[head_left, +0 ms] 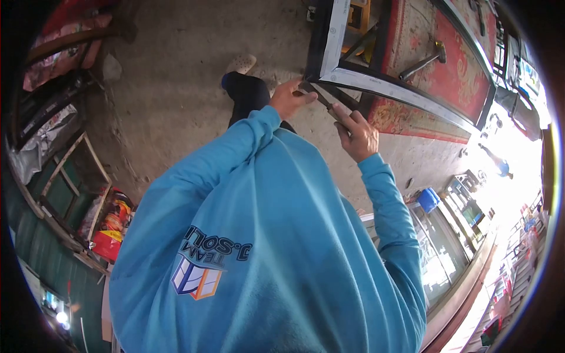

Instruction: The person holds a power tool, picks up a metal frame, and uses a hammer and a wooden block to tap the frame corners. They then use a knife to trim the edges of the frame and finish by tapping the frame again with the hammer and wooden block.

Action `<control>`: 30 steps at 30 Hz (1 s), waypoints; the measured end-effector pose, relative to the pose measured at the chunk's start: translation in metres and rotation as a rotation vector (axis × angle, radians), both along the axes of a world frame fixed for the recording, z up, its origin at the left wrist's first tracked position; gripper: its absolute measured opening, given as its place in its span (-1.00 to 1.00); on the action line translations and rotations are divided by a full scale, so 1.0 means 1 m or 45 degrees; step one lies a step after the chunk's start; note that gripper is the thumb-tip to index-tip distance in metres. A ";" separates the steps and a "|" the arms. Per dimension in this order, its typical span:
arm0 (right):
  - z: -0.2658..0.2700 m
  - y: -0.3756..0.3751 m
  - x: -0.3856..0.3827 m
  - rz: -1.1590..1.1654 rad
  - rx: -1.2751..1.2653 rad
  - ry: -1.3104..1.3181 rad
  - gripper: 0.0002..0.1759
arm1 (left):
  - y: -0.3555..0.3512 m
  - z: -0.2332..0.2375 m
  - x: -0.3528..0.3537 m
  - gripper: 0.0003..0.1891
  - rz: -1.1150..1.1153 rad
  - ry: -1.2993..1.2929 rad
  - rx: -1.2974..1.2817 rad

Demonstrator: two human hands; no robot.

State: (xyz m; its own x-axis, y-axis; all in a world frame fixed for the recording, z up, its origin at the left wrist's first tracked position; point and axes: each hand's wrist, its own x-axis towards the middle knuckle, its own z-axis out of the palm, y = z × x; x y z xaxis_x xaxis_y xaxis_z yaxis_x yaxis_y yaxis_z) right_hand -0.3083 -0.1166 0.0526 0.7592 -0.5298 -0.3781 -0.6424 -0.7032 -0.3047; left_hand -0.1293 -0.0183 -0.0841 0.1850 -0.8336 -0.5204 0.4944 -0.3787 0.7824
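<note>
Beside the near corner of a metal frame (376,80) covered in printed protective film, both my hands meet around a narrow, dark flat tool (323,100) with a bright edge. Its exact kind cannot be made out. My right hand (357,134) is closed on the tool's lower end, index finger stretched along it. My left hand (287,99) is closed in a pinch near the tool's upper end, just under the frame corner. What lies between those left fingers is hidden. A hammer (425,60) rests on the red patterned cloth inside the frame's outline.
The frame lies over a table covered with red patterned carpet (391,120). A yellow object (359,16) shows behind the frame corner. My shoe (242,63) stands on the concrete floor (170,70). Wooden frames (88,153) lean at left; a blue container (428,200) sits at right.
</note>
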 end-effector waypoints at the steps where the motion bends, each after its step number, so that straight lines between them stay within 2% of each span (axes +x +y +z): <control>1: -0.005 0.007 -0.001 -0.040 -0.040 0.010 -0.37 | 0.000 -0.002 0.002 -0.43 0.001 -0.004 -0.001; 4: -0.009 0.021 0.000 -0.101 -0.078 0.007 -0.41 | -0.003 -0.008 0.016 -0.42 -0.051 -0.049 -0.063; 6: -0.005 0.025 0.002 -0.364 0.205 -0.069 -0.46 | -0.004 -0.013 0.020 -0.38 -0.175 -0.193 -0.030; 10: 0.009 0.001 0.011 -0.394 0.314 -0.243 -0.49 | -0.010 -0.005 0.025 -0.30 -0.255 -0.058 0.029; 12: 0.027 -0.024 0.021 -0.166 0.290 0.014 -0.49 | -0.009 -0.009 0.019 -0.31 -0.150 0.004 -0.018; 14: 0.040 -0.045 0.034 -0.101 0.294 0.064 -0.49 | -0.011 -0.006 0.019 -0.34 -0.165 0.028 0.049; 16: 0.046 -0.063 0.044 0.100 0.294 0.204 -0.48 | -0.014 0.002 0.020 -0.36 -0.177 0.053 0.117; 17: 0.045 -0.071 0.048 0.141 0.337 0.136 -0.50 | -0.015 0.004 0.021 -0.40 -0.184 0.091 0.128; 21: 0.048 -0.092 0.067 0.143 0.491 0.233 -0.53 | -0.015 0.011 0.018 -0.50 -0.080 0.276 0.141; 25: 0.038 -0.111 0.074 0.119 0.646 0.224 -0.52 | -0.020 0.013 0.017 -0.56 -0.096 0.264 0.267; 28: 0.038 -0.112 0.077 0.179 0.541 0.300 -0.51 | -0.023 0.018 0.016 -0.61 0.003 0.324 0.308; 30: 0.038 -0.101 0.070 0.249 0.321 0.332 -0.50 | -0.022 0.019 0.015 -0.62 0.025 0.321 0.284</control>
State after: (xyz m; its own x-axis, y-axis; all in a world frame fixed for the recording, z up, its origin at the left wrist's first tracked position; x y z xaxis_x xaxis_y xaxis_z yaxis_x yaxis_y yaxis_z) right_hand -0.2383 -0.2176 0.0902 0.6982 -0.2512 -0.6704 -0.5825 -0.7437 -0.3280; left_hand -0.1140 -0.0398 -0.0655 0.0424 -0.6918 -0.7208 0.6708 -0.5150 0.5337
